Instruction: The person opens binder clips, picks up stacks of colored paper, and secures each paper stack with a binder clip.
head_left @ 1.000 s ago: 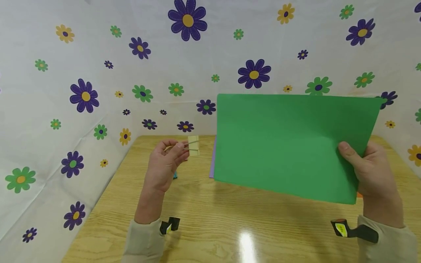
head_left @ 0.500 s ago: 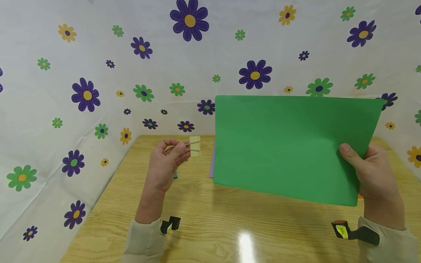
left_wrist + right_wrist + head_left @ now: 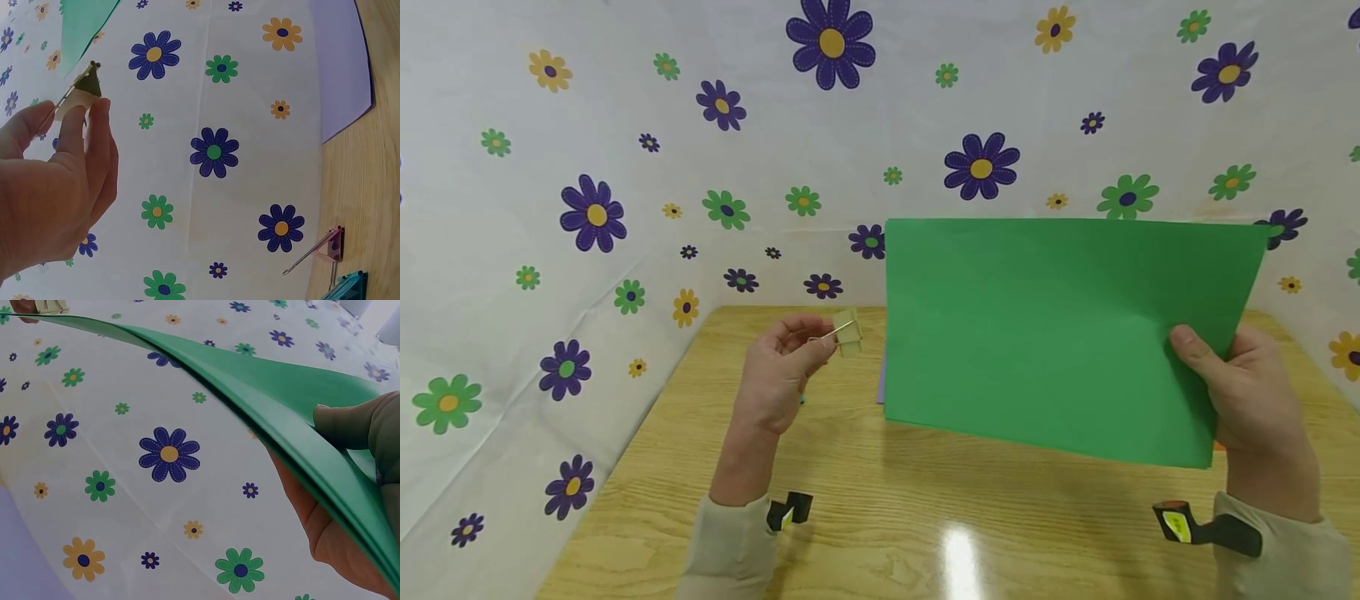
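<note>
Between thumb and fingers, my left hand pinches a pale yellow binder clip by its wire handles, raised over the table. The left wrist view shows the clip side-on, its body pointing away from the palm. My right hand grips the right edge of several green paper sheets, thumb in front and fingers behind. From the right wrist view the sheets bow, with thin gaps along their edges. The stack's left edge hangs just right of the clip.
A purple sheet lies on the wooden table, mostly hidden behind the green sheets in the head view. A pink binder clip and a teal binder clip rest on the table at the left. A flower-print sheet stands behind.
My left hand has turned the yellow binder clip, so it now tilts and its handles sit at a different angle. The green sheets have shifted slightly left, closer to the clip.
</note>
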The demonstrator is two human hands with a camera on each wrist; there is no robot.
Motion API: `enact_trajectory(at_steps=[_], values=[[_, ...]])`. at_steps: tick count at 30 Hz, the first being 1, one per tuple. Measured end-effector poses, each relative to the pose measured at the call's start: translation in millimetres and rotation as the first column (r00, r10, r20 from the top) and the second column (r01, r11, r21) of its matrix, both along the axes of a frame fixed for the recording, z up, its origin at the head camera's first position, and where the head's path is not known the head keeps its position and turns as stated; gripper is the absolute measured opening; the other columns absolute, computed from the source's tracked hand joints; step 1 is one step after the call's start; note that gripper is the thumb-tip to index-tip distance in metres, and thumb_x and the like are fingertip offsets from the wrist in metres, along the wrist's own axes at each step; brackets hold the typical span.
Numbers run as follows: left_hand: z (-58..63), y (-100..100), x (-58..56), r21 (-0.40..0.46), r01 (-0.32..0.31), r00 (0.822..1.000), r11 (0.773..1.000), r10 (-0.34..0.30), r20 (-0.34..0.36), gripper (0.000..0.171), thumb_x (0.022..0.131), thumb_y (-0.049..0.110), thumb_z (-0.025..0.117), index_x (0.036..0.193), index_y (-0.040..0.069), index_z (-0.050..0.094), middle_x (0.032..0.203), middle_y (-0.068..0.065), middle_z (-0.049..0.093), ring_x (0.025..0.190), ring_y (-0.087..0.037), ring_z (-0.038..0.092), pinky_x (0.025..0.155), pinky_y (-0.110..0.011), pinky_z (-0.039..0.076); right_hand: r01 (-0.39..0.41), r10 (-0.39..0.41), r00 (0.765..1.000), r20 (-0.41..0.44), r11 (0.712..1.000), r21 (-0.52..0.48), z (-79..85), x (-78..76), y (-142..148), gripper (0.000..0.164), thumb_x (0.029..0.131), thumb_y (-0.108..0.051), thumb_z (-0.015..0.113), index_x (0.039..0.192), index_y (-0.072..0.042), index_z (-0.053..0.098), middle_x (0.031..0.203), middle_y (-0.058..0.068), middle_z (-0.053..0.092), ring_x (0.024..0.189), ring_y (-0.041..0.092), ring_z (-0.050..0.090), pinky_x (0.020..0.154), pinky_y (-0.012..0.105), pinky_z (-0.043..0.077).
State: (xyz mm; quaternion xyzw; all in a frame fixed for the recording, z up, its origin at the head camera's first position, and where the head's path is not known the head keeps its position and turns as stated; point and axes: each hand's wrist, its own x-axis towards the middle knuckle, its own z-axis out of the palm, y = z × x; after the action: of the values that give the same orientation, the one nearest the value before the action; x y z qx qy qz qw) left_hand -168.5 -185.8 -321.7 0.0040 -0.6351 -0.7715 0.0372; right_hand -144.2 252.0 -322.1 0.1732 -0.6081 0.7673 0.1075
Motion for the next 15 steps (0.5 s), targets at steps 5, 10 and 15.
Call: enact_trajectory(at_steps=[5, 10, 15], values=[[-0.4, 0.6, -2.1, -0.010, 0.036, 0.999, 0.999, -0.036, 0.041, 0.036, 0.099, -0.001, 0.054, 0.134, -0.008, 0.046, 0.117, -0.013, 0.057, 0.097, -0.013, 0.067, 0.092, -0.026, 0.052, -0.008, 0.008, 1.000, 0.001, 1.000, -0.015, 0.5, -0.3, -2.0, 0.029, 0.102, 0.004, 0.047, 0.118, -0.006, 0.069, 0.095, 0.004, 0.074, 0.071, 0.015, 0.074, 0.056, 0.030, 0.057], [-2.2, 1.4, -3.5, -0.025, 0.085, 0.996, 0.996, -0.084, 0.033, 0.038, 0.105, 0.008, 0.046, 0.138, -0.012, 0.043, 0.130, -0.021, 0.053, 0.103, -0.013, 0.067, 0.096, -0.027, 0.050, -0.019, 0.019, 1.000, 0.005, 0.999, -0.035, 0.2, -0.3, -3.8, 0.030, 0.102, 0.004, 0.045, 0.119, -0.003, 0.068, 0.097, 0.005, 0.074, 0.072, 0.016, 0.074, 0.056, 0.031, 0.057], [-2.5, 0.9, -3.5, 0.041, 0.128, 0.990, 0.991, -0.130, 0.051, 0.041, 0.110, 0.020, 0.034, 0.135, -0.010, 0.043, 0.116, -0.017, 0.055, 0.101, -0.017, 0.069, 0.094, -0.026, 0.051, -0.025, 0.026, 1.000, 0.014, 0.999, -0.034, -0.2, 0.1, -4.5, 0.030, 0.102, 0.004, 0.046, 0.119, -0.004, 0.069, 0.097, 0.004, 0.074, 0.073, 0.015, 0.074, 0.057, 0.030, 0.058]])
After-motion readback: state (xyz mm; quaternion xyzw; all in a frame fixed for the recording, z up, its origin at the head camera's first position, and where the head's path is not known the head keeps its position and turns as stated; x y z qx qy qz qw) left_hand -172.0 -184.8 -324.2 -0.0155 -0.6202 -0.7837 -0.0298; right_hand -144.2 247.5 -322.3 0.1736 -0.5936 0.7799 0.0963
